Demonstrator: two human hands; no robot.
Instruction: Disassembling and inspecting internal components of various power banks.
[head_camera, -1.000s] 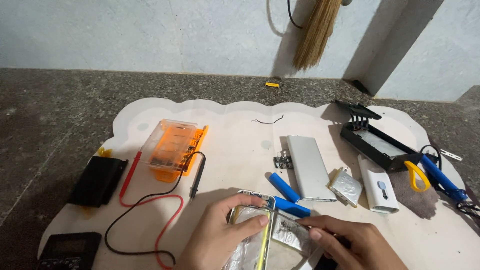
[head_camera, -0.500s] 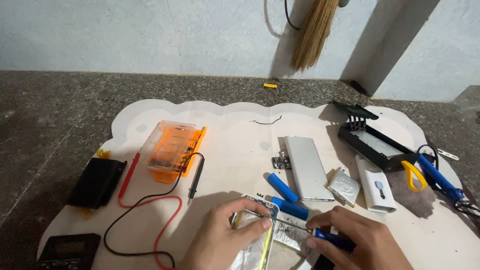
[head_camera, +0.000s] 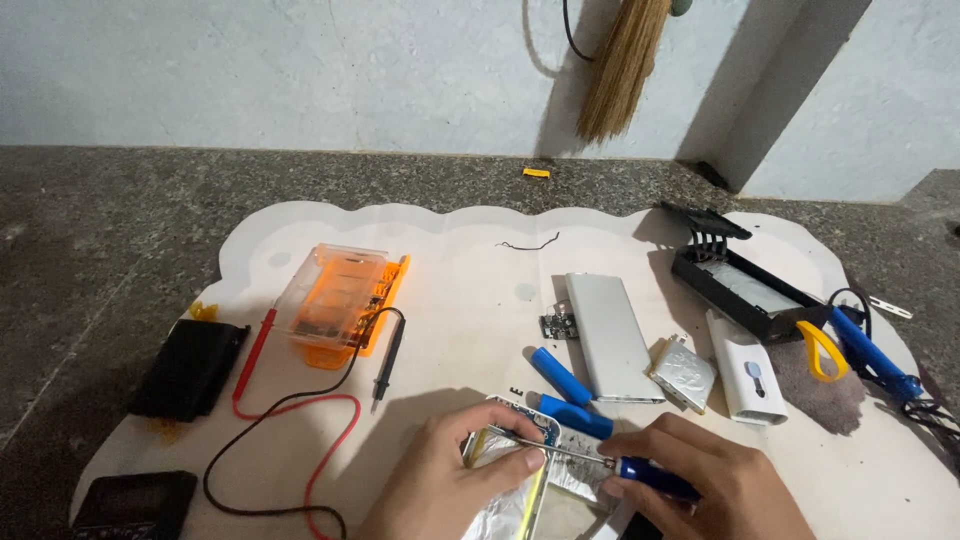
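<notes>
The opened silver device (head_camera: 520, 480) lies at the near edge of the white mat (head_camera: 450, 250), its shiny foil cell and small circuit board laid bare. The left hand (head_camera: 450, 485) pins it, fingers pressed together on top. The right hand (head_camera: 700, 480) has its fingers clamped on a blue-handled screwdriver (head_camera: 640, 470), tip on the board, so work on the board looks unfinished. Two blue cylindrical cells (head_camera: 565, 390) lie just beyond the device.

Both hands (head_camera: 450, 480) low, fingers (head_camera: 520, 462) curled

Orange clear-lidded plastic case (head_camera: 338, 303) lying left of centre; white box (head_camera: 745, 378) with small blue mark lying right
</notes>
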